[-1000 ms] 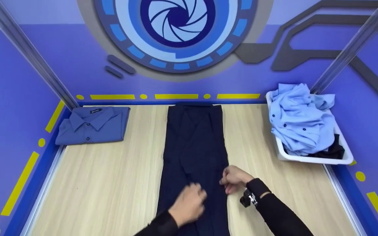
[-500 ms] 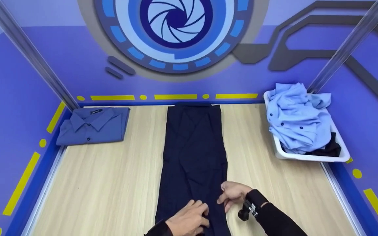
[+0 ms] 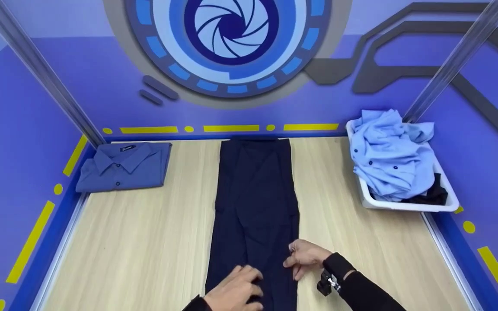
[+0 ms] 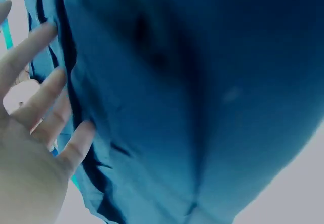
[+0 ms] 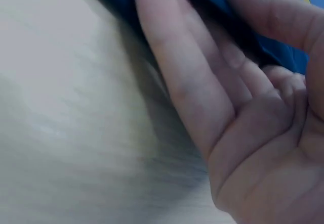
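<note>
A dark navy shirt (image 3: 255, 194) lies folded into a long strip on the table, its collar-like band at the far end and its near end out of the head view. My left hand (image 3: 236, 289) is over the near part, fingers spread and loosely bent; the left wrist view shows its fingertips (image 4: 83, 130) at a crease in the cloth. At the strip's right edge my right hand (image 3: 307, 257) pinches the fabric between thumb and fingers. In the right wrist view, the thumb (image 5: 278, 14) lies above the cloth, and some fingertips are hidden by it.
A folded blue shirt (image 3: 123, 167) lies at the far left of the wooden table (image 3: 136, 242). At the far right, a white basket (image 3: 404, 206) holds a crumpled light blue shirt (image 3: 391, 155) and a black cloth (image 3: 432, 194). Blue printed panels (image 3: 71, 77) enclose the back and sides.
Both hands have moved nearer along the navy shirt. Over the last half second my left hand has shifted slightly left, while my right hand has stayed almost still at the right edge.
</note>
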Motion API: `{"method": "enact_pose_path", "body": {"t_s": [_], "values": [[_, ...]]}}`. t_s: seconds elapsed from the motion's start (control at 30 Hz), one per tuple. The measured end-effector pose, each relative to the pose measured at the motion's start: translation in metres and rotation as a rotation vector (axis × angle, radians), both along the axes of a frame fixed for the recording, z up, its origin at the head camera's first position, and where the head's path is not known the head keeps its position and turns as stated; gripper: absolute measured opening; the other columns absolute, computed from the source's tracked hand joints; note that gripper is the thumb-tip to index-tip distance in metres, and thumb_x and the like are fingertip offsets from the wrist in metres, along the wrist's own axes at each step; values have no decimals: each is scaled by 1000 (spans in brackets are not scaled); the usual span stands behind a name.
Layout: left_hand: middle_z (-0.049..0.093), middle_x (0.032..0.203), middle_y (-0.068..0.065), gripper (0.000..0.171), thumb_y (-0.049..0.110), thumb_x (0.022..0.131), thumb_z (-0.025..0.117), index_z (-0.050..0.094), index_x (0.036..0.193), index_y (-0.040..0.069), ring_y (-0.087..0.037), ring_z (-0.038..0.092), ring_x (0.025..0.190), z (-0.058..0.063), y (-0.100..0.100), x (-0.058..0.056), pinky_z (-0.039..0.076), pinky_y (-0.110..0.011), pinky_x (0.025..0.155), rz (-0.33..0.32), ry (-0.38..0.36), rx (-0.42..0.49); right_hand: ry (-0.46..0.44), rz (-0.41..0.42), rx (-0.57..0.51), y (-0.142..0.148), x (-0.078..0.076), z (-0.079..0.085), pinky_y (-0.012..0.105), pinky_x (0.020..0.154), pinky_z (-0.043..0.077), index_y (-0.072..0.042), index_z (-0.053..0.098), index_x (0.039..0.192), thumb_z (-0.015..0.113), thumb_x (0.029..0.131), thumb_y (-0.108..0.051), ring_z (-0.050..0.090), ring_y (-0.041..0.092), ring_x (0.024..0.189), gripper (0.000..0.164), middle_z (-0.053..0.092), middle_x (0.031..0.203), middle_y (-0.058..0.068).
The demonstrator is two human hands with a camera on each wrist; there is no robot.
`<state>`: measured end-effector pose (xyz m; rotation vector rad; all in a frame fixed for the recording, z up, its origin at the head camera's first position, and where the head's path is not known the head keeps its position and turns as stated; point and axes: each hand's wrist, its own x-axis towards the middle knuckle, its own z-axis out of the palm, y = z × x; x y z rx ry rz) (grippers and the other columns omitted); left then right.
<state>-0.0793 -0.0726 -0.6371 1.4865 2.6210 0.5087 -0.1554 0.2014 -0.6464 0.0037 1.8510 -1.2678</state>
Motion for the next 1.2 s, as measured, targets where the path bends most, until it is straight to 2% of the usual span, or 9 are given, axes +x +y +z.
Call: {"method": "enact_pose_path", "body": {"t_s": [0.17, 0.3, 0.47, 0.6, 0.7, 0.9, 1.0, 1.1, 1.2], "values": [[56, 121, -6, 31, 37, 80, 76, 72, 106, 20, -22, 49, 109, -9, -16, -3, 41, -39, 83, 237, 127, -2, 152, 44, 131, -5, 4, 5, 46, 53, 56, -8, 46, 71, 71, 82, -4, 69, 37, 56, 28, 66, 62, 25], [53, 124, -9, 45, 38, 78, 78, 68, 119, 20, -24, 47, 109, -9, -27, -7, 42, -42, 84, 353, 56, -71, 219, 45, 187, -5, 3, 8, 48, 54, 56, -9, 45, 70, 71, 83, -2, 68, 38, 56, 30, 67, 61, 23], [47, 134, -14, 61, 45, 81, 74, 60, 132, 15, -26, 44, 117, -6, -30, -5, 42, -45, 93, 288, -11, -90, 323, 86, 264, 2, 0, 15, 45, 51, 56, -9, 45, 70, 73, 80, -2, 68, 34, 54, 31, 66, 61, 18], [48, 119, -8, 67, 49, 71, 81, 61, 122, 11, -18, 43, 104, -4, -30, 2, 40, -33, 83, 214, 17, -32, 510, 279, 438, 7, 5, 22, 30, 43, 47, -11, 51, 62, 82, 73, -15, 55, 14, 43, 32, 57, 51, 1], [49, 95, 3, 47, 40, 64, 87, 65, 97, 15, -8, 38, 85, -2, -32, 6, 30, -20, 70, 144, 70, 21, 742, 468, 515, 8, 15, 25, 21, 43, 35, -17, 52, 55, 84, 68, -23, 40, 3, 42, 35, 46, 47, -12], [45, 69, 13, 7, 18, 75, 69, 66, 71, 22, 2, 31, 65, -3, -33, 18, 15, -10, 60, -17, 98, -11, 1190, 778, 267, 2, 51, 21, 13, 52, 34, -23, 60, 68, 80, 65, -23, 43, -4, 57, 21, 51, 64, -17], [43, 67, 11, 13, 27, 85, 63, 67, 74, 21, 1, 30, 62, -12, -28, 25, 19, -11, 54, -24, 109, -80, 1272, 883, 171, -1, 72, 16, 6, 59, 35, -23, 65, 76, 76, 68, -20, 46, -5, 68, 14, 54, 74, -13], [42, 71, 8, 14, 28, 89, 61, 65, 79, 19, -1, 31, 64, -22, -23, 32, 24, -13, 52, 0, 158, -133, 1312, 901, 162, -2, 87, 10, 4, 60, 26, -21, 64, 78, 68, 81, -21, 36, -7, 71, 4, 51, 77, -12], [42, 75, 6, 22, 32, 95, 54, 61, 80, 18, -2, 32, 67, -29, -22, 36, 26, -15, 52, 22, 163, -130, 1314, 872, 174, -1, 92, 7, 6, 60, 18, -20, 59, 78, 55, 95, -30, 26, -5, 70, 20, 45, 77, -11]]}}
